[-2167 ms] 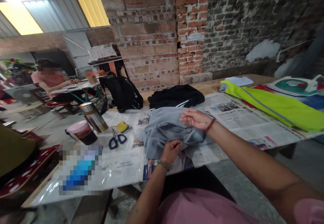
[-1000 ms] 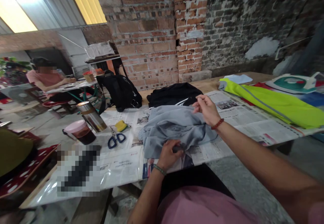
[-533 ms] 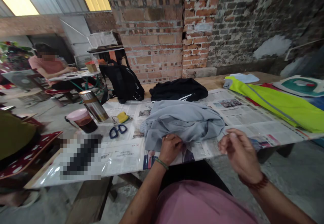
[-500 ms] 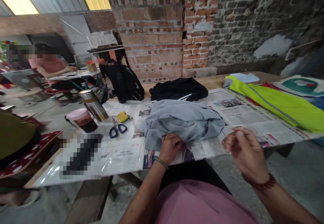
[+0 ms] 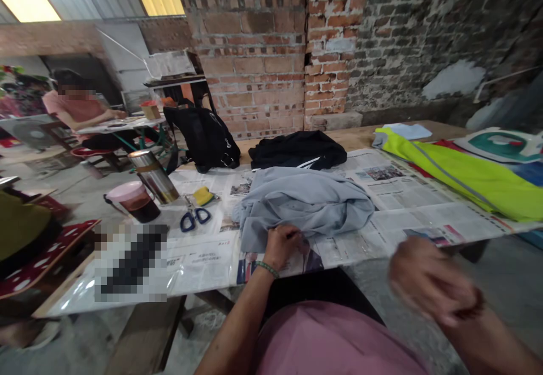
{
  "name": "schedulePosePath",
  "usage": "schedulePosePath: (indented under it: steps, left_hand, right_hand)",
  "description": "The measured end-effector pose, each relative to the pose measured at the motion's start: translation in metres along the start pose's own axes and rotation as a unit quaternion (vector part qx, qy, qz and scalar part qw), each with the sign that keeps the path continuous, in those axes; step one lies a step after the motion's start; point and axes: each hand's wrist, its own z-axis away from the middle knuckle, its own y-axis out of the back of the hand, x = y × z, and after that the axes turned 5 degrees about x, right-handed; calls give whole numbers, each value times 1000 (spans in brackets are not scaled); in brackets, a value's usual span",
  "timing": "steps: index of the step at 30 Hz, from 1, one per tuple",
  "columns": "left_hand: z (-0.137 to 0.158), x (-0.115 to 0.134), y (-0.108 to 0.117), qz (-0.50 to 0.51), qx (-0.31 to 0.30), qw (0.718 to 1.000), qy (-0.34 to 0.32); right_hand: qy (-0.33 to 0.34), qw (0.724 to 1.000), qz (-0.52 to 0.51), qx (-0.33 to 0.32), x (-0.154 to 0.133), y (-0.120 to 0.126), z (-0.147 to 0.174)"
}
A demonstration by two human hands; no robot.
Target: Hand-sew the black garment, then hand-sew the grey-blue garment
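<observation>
- Your left hand (image 5: 282, 246) had its fingers curled in at the near edge of the grey cloth (image 5: 309, 199). That grip looked like a small pinch on the cloth, with no big gap in it.
- The grey cloth lay all bunched up in front of you, on the surface (image 5: 203, 256) with newspaper on it. The black cloth (image 5: 299, 149) was just behind it.
- Your right hand (image 5: 432, 279) was in the air, past the near edge of the surface and well apart from the cloth. It was a blur, so I cannot tell how wide that grip was or if it had hold of anything.
- To do this bit well, it seemed best for your left fingers to keep the cloth snug, so it would not slide or pucker.
- A slow, smooth right hand seemed best too. A hard tug could have bunched the cloth more.
- Your left fingertips were partly tucked away, and anything tiny there was too small to see.
- Blurry squares hid the dark thing (image 5: 133, 262) on the left.
- The bright yellow cloth (image 5: 462, 177) was cut off on the right.
</observation>
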Motion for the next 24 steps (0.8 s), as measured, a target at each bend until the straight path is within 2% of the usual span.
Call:
schedulePosePath:
  steps: [2, 3, 4, 7, 10, 19, 24]
  left_hand:
    - [1, 0, 0, 15, -1, 1000, 9]
    - [1, 0, 0, 22, -1, 1000, 14]
    - [1, 0, 0, 28, 0, 999, 17]
    - [3, -2, -1, 38, 11, 999, 14]
    - [3, -1, 0, 43, 26, 999, -9]
    - [3, 0, 0, 29, 50, 996, -75]
    - [4, -2, 0, 22, 36, 995, -92]
  right_hand:
    - [-70, 992, 6, -104, 11, -30, -8]
    - [-139, 974, 14, -176, 16, -47, -12]
    - [-188, 961, 21, -203, 21, -63, -16]
    - [-224, 957, 22, -185, 34, -99, -28]
    - [-214, 967, 48, -130, 42, -113, -39]
    - [-231, 964, 87, -101, 45, -116, -52]
    - [-229, 965, 85, -96, 47, -117, -53]
